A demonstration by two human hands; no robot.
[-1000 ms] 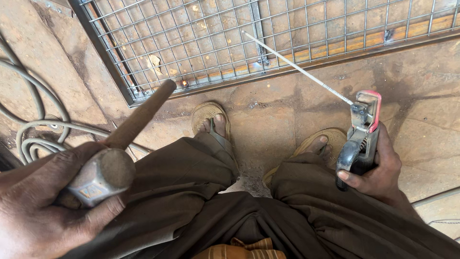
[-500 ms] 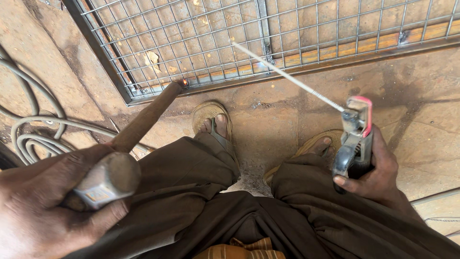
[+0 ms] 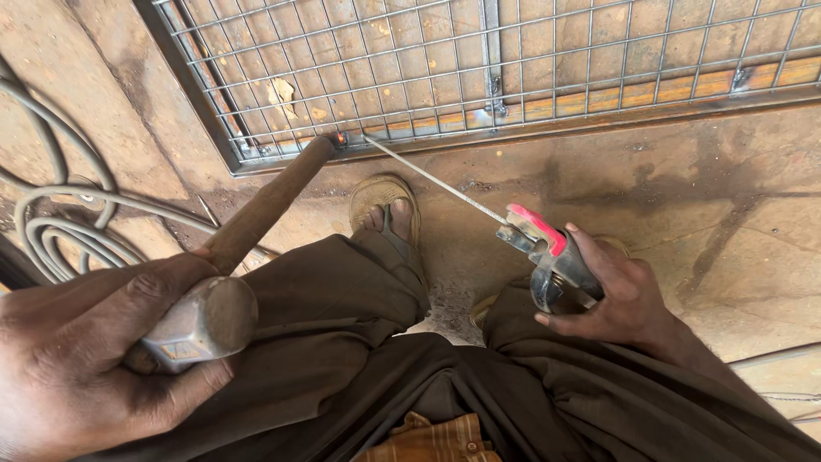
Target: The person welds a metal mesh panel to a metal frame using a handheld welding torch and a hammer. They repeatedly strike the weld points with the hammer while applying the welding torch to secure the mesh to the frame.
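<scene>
Now: rod tip at the frame's edge

Right at twelve o'clock from our knees we see the thin grey metal welding rod (image 3: pixel 432 178) slanting up and left, its far tip touching or just short of the lower bar of the rusty steel-framed wire mesh panel (image 3: pixel 513 51), where a small glowing spot shows. The rod's near end is clamped in the grey metal electrode holder with a red-topped jaw (image 3: pixel 540 248), which sits at about two o'clock. Our right hand (image 3: pixel 611 295) is wrapped firmly round that holder's handle, fingers curled closed.

At eight o'clock our left hand (image 3: pixel 94 351) grips the head end of a steel hammer with a brown wooden handle (image 3: pixel 227 282); the fingers are closed round the metal head, and the handle points up toward the same spot on the frame, its end just beside the rod tip.

Between the two tools, at twelve o'clock, a tan sandal (image 3: pixel 385 205) with a foot in it rests on the stained concrete floor (image 3: pixel 684 188). Our brown trousers (image 3: pixel 359 342) fill the bottom middle. At nine o'clock grey coiled cables (image 3: pixel 60 231) lie on the floor.
</scene>
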